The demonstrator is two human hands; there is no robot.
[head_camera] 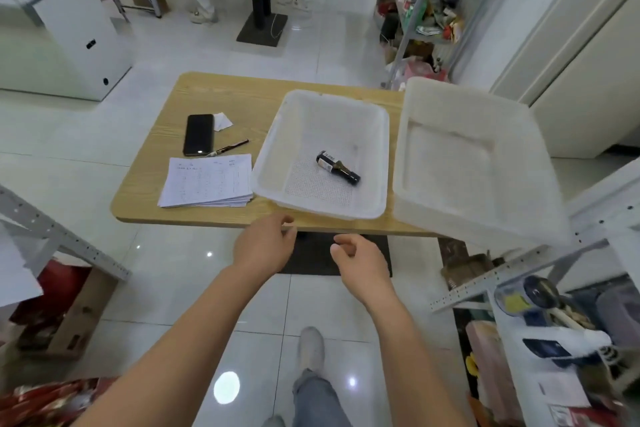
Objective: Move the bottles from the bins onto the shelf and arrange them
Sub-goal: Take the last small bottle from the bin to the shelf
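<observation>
The bare left hand hovers at the near edge of the pale wooden table, fingers loosely curled and holding nothing; its fingertips seem to brush the table's edge, though the angle leaves that unsure; the bare right hand hangs just beside it, a little nearer the body and short of the table, thumb and fingers slackly bent, also empty; a small dark brown glass bottle with a black cap lies on its side on the perforated floor of the shallow translucent white plastic bin just beyond both hands; a larger, blurred white plastic tub sits tilted to its right; left of the bin lie a stack of printed sheets, a black phone and a pen.
</observation>
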